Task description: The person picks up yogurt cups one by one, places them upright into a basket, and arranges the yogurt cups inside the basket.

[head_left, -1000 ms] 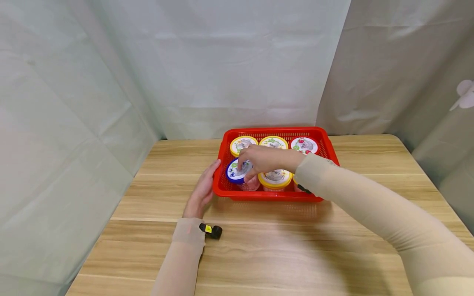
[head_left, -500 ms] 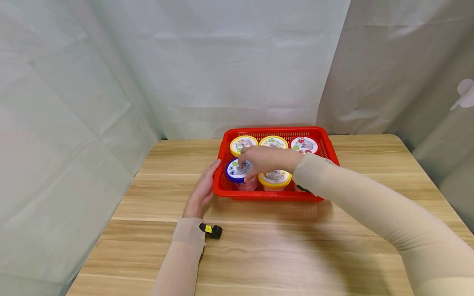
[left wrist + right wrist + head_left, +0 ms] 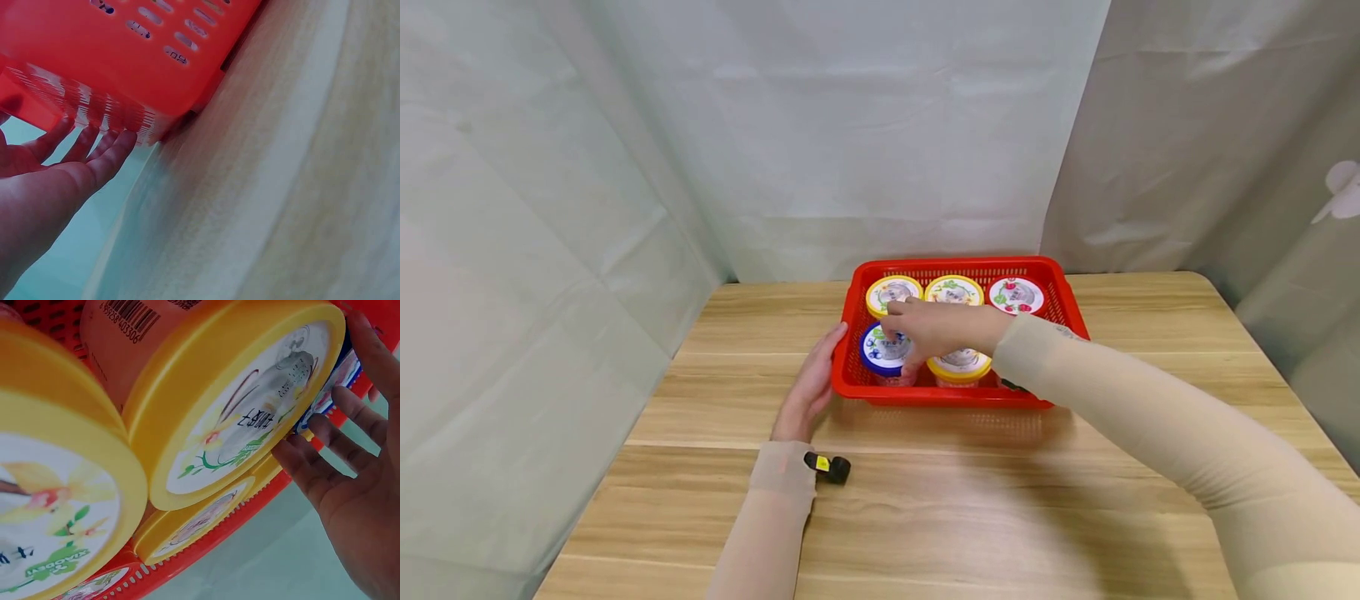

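In the head view, a tub with a blue-rimmed lid (image 3: 887,348) stands at the front left inside a red basket (image 3: 940,397). My right hand (image 3: 936,327) reaches over it from the right, fingers spread above and beside the lid, thumb near its right edge. In the right wrist view, the right hand (image 3: 362,481) shows loosely spread fingers by the partly hidden blue lid (image 3: 331,390). My left hand (image 3: 812,379) touches the basket's left side. Its fairly straight fingers (image 3: 112,153) rest against the slotted wall in the left wrist view.
Yellow-lidded tubs stand beside and behind the blue one, including a back-left tub (image 3: 893,293). A red-lidded tub (image 3: 1017,296) is at the back right. The basket sits on a wooden table (image 3: 925,500), near a pale curtain (image 3: 880,150).
The blue-lidded tub has gone from slightly tilted to more level and shifted a little right. My right hand has moved slightly right. The left hand stays at the basket.
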A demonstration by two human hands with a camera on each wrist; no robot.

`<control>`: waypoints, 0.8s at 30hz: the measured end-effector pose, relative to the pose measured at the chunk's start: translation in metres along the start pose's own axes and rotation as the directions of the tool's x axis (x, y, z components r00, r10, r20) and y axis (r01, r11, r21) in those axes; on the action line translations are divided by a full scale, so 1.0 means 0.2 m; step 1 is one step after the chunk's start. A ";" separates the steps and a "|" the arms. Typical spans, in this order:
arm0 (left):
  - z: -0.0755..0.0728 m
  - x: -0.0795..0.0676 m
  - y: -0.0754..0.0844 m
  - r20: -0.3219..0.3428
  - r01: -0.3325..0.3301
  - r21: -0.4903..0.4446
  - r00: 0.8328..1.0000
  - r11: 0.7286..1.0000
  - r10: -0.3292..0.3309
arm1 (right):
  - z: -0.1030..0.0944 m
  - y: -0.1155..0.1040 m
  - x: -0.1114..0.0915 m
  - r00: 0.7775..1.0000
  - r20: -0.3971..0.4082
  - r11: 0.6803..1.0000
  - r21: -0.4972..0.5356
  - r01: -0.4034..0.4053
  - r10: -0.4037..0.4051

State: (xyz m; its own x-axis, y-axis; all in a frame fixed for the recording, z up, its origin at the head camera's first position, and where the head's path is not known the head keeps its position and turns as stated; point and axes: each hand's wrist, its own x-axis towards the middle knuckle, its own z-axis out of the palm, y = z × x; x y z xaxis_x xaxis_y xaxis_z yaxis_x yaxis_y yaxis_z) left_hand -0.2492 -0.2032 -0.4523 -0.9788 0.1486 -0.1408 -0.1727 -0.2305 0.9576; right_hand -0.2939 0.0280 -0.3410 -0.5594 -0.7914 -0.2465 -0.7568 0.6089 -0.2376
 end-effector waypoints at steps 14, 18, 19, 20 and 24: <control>-0.01 0.01 0.00 0.002 -0.012 -0.007 1.000 1.000 0.012 | -0.04 0.06 -0.14 0.988 0.146 0.998 0.036 0.048 -0.053; -0.01 0.01 0.00 -0.002 -0.006 -0.005 1.000 1.000 0.006 | -0.03 0.06 -0.14 0.991 0.124 0.998 0.012 0.056 -0.057; -0.01 0.01 0.00 -0.002 -0.006 -0.004 1.000 1.000 0.006 | -0.03 0.06 -0.14 0.991 0.118 0.998 0.006 0.058 -0.059; -0.01 0.01 0.00 0.000 -0.006 -0.003 1.000 1.000 0.006 | -0.03 0.07 -0.14 0.992 0.112 0.998 0.001 0.059 -0.059; -0.01 0.01 0.00 0.002 -0.003 -0.005 1.000 1.000 0.003 | -0.03 0.08 -0.14 0.992 0.109 0.998 0.013 0.064 -0.065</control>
State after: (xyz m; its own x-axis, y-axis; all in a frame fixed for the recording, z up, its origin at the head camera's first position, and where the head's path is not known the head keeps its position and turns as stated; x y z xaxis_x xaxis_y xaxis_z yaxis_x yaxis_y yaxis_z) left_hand -0.2504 -0.2055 -0.4539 -0.9792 0.1496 -0.1373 -0.1702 -0.2357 0.9568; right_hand -0.2917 0.0592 -0.3325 -0.4691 -0.8187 -0.3313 -0.7867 0.5578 -0.2646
